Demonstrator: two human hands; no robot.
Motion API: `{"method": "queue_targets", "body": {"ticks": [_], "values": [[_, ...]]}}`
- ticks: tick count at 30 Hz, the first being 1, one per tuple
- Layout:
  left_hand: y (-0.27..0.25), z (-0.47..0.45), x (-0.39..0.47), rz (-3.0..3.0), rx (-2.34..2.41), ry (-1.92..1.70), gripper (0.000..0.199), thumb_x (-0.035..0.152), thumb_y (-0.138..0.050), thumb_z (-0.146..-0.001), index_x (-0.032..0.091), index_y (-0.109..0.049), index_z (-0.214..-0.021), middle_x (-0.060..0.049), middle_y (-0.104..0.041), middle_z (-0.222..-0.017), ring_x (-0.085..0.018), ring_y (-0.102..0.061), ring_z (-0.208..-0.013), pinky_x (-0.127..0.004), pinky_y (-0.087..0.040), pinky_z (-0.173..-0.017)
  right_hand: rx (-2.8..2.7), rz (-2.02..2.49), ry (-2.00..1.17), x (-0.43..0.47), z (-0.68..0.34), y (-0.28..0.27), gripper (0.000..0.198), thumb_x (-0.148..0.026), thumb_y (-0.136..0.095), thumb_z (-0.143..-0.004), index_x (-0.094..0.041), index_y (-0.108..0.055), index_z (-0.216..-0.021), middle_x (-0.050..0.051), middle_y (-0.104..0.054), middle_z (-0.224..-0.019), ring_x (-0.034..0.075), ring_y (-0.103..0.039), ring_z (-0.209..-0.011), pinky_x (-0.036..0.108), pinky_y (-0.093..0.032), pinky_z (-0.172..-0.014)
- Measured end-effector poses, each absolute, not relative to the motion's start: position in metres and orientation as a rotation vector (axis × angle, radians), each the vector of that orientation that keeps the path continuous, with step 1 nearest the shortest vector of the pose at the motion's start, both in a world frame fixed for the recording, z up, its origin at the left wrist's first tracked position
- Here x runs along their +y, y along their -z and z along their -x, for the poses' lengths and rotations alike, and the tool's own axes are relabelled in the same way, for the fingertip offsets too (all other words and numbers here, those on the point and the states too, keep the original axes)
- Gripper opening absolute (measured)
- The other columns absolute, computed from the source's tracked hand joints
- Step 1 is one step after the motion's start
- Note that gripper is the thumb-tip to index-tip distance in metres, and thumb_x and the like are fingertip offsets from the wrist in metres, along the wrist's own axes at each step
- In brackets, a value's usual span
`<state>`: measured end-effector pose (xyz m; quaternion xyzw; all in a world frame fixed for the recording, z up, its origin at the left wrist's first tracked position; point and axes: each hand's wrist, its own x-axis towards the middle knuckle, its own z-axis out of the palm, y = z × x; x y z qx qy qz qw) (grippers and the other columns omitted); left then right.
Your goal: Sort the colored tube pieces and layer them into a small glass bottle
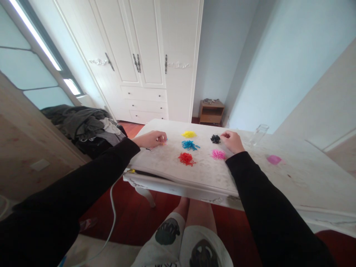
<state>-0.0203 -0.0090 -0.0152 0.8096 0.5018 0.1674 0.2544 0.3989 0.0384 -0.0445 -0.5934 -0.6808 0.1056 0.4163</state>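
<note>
Small piles of thin, loop-like pieces, perhaps little rubber bands, lie on the white table: a yellow pile [188, 134], a blue pile [189, 144], a red pile [186, 159], a black pile [215, 139] and a pink pile [218, 154]. At the table's left side, my left hand [151, 139] rests with curled fingers over a few small mixed-colour pieces [164, 142]; whether it grips one is hidden. Just right of the black pile, my right hand [233, 141] has thumb and fingers pinched together. Anything between them is too small to make out.
A clear glass [260, 134] stands at the table's back right, with a flat pink item [274, 159] nearer me. A dark clothes heap [80, 122] lies beyond the left edge. Behind are a white wardrobe [144, 44] and a small wooden cabinet [211, 113].
</note>
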Motion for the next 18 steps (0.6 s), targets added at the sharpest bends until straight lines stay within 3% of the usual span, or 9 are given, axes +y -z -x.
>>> {"method": "queue_targets", "body": {"ticks": [6, 18], "values": [[0.011, 0.015, -0.007, -2.370, 1.262, -0.675, 0.012, 0.029, -0.063, -0.078, 0.018, -0.063, -0.083, -0.001, -0.066, -0.076, -0.014, -0.058, -0.067, -0.024, -0.047, -0.064, -1.711, 1.486, -0.274, 0.038, -0.398, 0.044, 0.009, -0.025, -0.060, -0.073, -0.019, -0.063, -0.067, 0.003, -0.065, -0.067, 0.019, -0.058, -0.068, 0.032, -0.042, -0.069], [0.012, -0.057, 0.006, -2.121, 0.951, -1.058, 0.023, 0.033, -0.080, -0.076, 0.015, -0.065, -0.078, -0.003, -0.072, -0.078, -0.014, -0.069, -0.073, -0.025, -0.055, -0.072, -1.777, 1.321, -0.308, 0.032, -0.390, 0.037, 0.011, -0.027, -0.063, -0.076, -0.019, -0.064, -0.068, 0.004, -0.069, -0.072, 0.019, -0.060, -0.072, 0.033, -0.045, -0.073]]}}
